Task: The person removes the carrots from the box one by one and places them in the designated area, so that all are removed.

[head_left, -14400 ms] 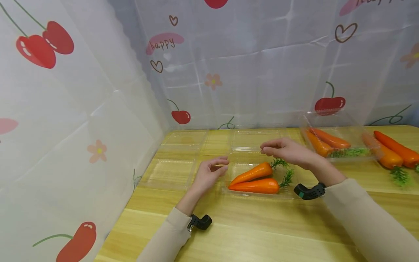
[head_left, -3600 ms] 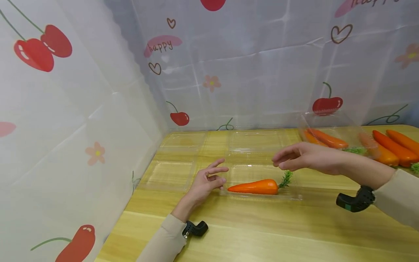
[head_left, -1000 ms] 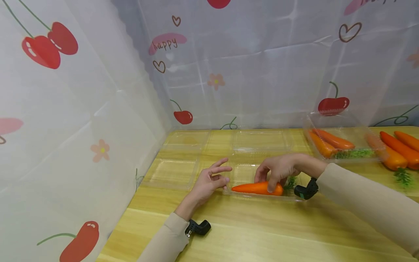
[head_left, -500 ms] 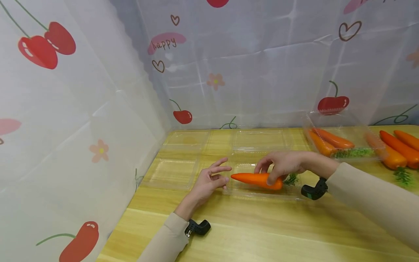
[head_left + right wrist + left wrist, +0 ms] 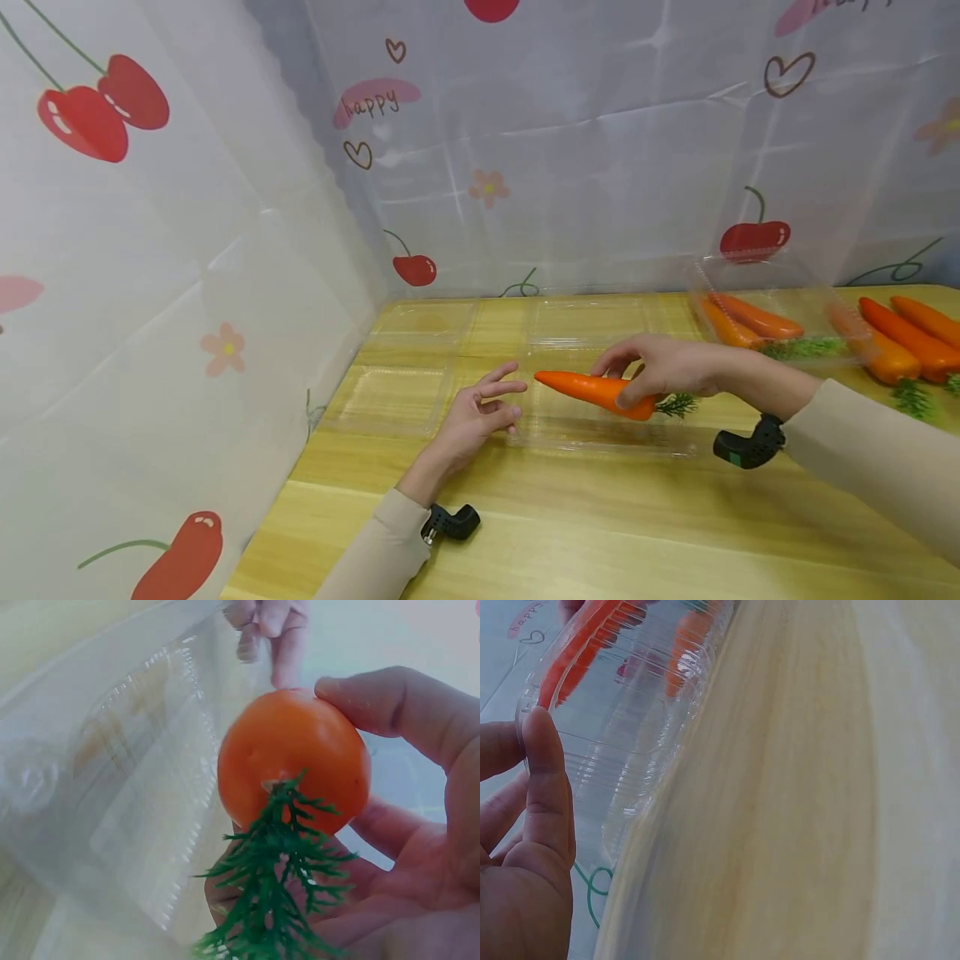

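My right hand (image 5: 678,367) grips an orange carrot (image 5: 581,387) by its thick end, thumb on the near side and fingers behind. Its green leafy top (image 5: 281,877) hangs free in the right wrist view. The carrot is raised over a clear plastic clamshell box (image 5: 600,447), tip pointing left and slightly up. At the box's left edge is my left hand (image 5: 467,425). Its thumb and index finger pinch the clear rim (image 5: 526,742) in the left wrist view, while the other fingers spread out in the head view.
A second clear open box (image 5: 390,398) lies to the left. At the back right, a clear box (image 5: 780,287) stands with carrots (image 5: 757,317) in it. Several loose carrots (image 5: 903,337) lie beside it. A printed curtain (image 5: 570,167) hangs behind the wooden table (image 5: 540,533).
Two carrots lay in the near box at first, later one. My right hand has since gripped that last carrot and lifted it out. The loose group at right has gained a carrot.
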`<state>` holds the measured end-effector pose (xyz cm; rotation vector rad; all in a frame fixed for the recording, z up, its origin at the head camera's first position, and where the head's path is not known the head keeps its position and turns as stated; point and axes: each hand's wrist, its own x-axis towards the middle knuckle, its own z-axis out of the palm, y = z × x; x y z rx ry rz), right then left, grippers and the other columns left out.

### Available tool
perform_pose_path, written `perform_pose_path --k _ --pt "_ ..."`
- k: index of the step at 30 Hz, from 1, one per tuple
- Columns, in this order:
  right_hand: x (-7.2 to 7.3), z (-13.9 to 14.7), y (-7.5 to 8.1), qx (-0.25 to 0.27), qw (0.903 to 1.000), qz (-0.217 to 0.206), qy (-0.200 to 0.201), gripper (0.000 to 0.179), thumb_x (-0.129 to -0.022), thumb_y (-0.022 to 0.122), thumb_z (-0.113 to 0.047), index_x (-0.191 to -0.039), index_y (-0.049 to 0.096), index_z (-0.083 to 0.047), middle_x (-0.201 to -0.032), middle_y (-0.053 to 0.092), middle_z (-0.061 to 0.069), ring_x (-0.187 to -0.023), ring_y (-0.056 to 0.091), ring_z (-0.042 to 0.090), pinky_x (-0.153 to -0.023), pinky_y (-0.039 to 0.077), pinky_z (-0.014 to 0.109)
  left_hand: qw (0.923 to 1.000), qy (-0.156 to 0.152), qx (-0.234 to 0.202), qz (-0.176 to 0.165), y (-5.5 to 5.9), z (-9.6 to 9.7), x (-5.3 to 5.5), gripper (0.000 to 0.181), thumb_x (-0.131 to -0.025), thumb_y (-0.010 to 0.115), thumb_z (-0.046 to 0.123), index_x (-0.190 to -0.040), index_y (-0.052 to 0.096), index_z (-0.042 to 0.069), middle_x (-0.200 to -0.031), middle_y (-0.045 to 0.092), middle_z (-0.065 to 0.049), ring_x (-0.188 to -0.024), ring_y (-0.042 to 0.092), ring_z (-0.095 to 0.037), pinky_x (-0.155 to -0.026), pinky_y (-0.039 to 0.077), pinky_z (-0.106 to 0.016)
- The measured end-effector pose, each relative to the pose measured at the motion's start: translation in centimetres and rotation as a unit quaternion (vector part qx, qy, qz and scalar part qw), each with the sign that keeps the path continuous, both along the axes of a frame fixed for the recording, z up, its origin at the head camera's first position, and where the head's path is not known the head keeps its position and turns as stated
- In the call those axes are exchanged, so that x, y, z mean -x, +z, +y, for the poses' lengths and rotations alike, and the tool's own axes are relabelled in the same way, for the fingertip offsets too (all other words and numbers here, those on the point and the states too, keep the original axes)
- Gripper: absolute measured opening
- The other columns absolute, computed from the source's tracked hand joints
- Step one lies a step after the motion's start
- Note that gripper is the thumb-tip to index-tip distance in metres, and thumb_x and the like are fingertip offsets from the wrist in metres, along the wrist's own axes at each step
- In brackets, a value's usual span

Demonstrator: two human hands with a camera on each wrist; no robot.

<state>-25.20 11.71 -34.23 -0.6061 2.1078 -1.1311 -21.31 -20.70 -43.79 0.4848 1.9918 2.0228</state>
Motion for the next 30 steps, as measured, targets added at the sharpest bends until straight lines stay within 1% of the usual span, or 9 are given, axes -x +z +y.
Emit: perform_pose_path --k 4,9,14,21,25,30 --pt "-0.2 1.1 0.4 0.015 0.9997 -0.001 -0.021 0.049 -0.085 0.079 -0.009 -0.131 0.064 -0.003 -0.124 0.059 0.018 -0.093 0.062 0.027 -0.076 0.060 0.037 1.0000 -0.003 -0.001 -0.004 -0.1 -0.1 -0.1 0.045 -0.097 0.066 -0.004 -0.139 0.053 -0.017 -0.170 0.026 -0.012 -0.074 0.062 -0.008 -0.066 0.056 -0.020" --pt "-0.3 2.8 0.5 0.025 0.9988 0.002 -0.042 0.052 -0.087 0.078 -0.009 -0.136 0.060 -0.001 -0.126 0.058 0.019 -0.093 0.062 0.027 -0.075 0.060 0.036 1.0000 0.001 0.002 -0.004 -0.1 -0.1 -0.2 0.045 -0.096 0.066 -0.004 -0.138 0.054 -0.017 -0.170 0.027 -0.012 -0.073 0.061 -0.007 -0.065 0.056 -0.020" --pt "-0.5 4.3 0.4 0.023 0.9981 0.006 -0.057 0.054 -0.089 0.077 -0.010 -0.139 0.058 -0.001 -0.127 0.059 0.018 -0.091 0.063 0.026 -0.074 0.061 0.036 0.9999 0.006 0.008 0.000 -0.2 -0.2 -0.2 0.044 -0.097 0.066 -0.004 -0.138 0.055 -0.016 -0.170 0.028 -0.012 -0.073 0.060 -0.007 -0.065 0.056 -0.019" --pt "-0.7 6.8 1.2 0.009 0.9961 0.024 -0.085 0.059 -0.090 0.078 -0.016 -0.143 0.056 -0.001 -0.128 0.061 0.019 -0.095 0.065 0.027 -0.078 0.062 0.038 0.9999 0.003 0.012 0.003 0.0 -0.1 -0.2 0.043 -0.097 0.065 -0.004 -0.138 0.055 -0.015 -0.170 0.026 -0.013 -0.073 0.060 -0.007 -0.066 0.056 -0.019" --pt "-0.6 8.5 1.5 0.011 0.9944 0.027 -0.102 0.060 -0.091 0.077 -0.016 -0.144 0.053 0.001 -0.128 0.059 0.021 -0.096 0.065 0.025 -0.079 0.062 0.039 0.9999 0.004 0.014 0.001 0.1 0.0 -0.1 0.043 -0.097 0.064 -0.005 -0.138 0.056 -0.015 -0.170 0.026 -0.012 -0.074 0.060 -0.007 -0.066 0.056 -0.019" --pt "-0.4 10.6 1.6 0.003 0.9918 0.033 -0.123 0.061 -0.096 0.073 -0.018 -0.148 0.048 0.001 -0.134 0.054 0.022 -0.098 0.064 0.022 -0.080 0.061 0.039 0.9999 0.005 0.012 0.000 0.1 0.1 0.0 0.042 -0.098 0.064 -0.006 -0.138 0.056 -0.015 -0.170 0.027 -0.011 -0.073 0.059 -0.007 -0.066 0.056 -0.019"
